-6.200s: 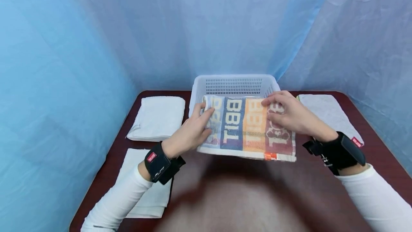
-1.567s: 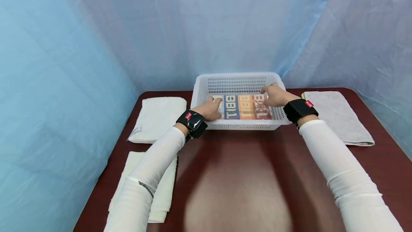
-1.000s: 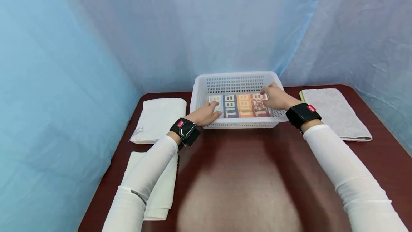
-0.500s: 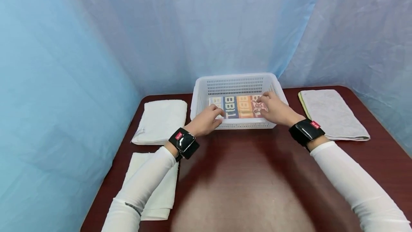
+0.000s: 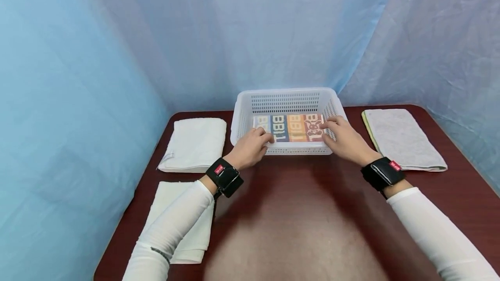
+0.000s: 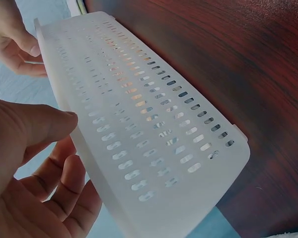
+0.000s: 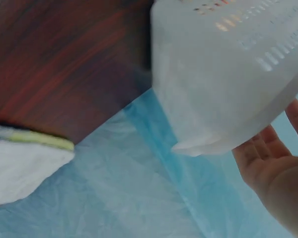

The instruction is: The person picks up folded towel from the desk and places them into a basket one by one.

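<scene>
Towel (image 5: 291, 128): printed, in four panels of pale blue, dark blue, orange and dark red. Large pale capitals, turned sideways; "BBI" legible on the dark blue, remaining characters uncertain. Rabbit figure on the dark red panel. Lying flat inside the basket, centre of the frame; near left corner hidden by fingers.

Basket (image 5: 289, 145): white plastic, slotted walls, on the surface (image 5: 293, 220). Orange and blue visible through the slots in the left wrist view.

Left hand (image 5: 251, 145): at the near left rim, thumb tip over the outer side, fingers curled and partly hidden behind the rim; cannot tell whether grasping it.

Right hand (image 5: 343, 140): over the near right corner of the basket, fingers loosely bent and released, thumb apart from them.

Left wristband (image 5: 224, 177) and right wristband (image 5: 383, 172): black, each with a small red label; lettering too small to read.

White cloth (image 5: 197, 142): folded, left of centre, near the basket.

Second cloth (image 5: 195, 233): off-white, folded, lower left; partly covered from view by the left sleeve (image 5: 172, 224), white with a dark mark.

Grey cloth (image 5: 404, 138): folded, yellow-green edge, right of the frame.

Curtain (image 5: 250, 34): pale blue, across the top and down the left side.
</scene>
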A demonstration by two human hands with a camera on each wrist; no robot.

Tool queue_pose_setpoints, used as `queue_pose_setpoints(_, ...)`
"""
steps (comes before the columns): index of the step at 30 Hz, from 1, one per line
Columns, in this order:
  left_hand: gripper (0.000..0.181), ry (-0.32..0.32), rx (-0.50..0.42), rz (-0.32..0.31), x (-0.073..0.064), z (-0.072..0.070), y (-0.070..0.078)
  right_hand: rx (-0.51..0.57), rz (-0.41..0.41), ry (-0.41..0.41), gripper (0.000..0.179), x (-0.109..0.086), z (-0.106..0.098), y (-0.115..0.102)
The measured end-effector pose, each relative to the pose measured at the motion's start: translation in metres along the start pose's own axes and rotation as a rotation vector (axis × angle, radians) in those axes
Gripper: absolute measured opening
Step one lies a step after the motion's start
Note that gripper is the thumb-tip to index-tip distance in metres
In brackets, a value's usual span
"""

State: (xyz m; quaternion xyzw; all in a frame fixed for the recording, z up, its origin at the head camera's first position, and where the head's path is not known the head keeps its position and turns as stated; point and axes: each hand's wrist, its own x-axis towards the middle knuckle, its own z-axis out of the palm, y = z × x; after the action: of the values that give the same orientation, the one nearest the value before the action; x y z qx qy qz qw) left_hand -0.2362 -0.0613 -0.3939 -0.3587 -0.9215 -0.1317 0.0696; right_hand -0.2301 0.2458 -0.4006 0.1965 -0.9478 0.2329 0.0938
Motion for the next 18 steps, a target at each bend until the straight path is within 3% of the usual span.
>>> queue_pose_setpoints(10,0.022,0.02,-0.003,0.004,-0.002,0.001,-0.002,0.022,-0.011,0.169,0.022,-0.01,0.002,0.011)
queue_pose_setpoints(18,0.024,0.008,-0.03,0.008,-0.008,0.002,-0.001,0.061,-0.006,0.346,0.026,-0.019,-0.001,0.029)
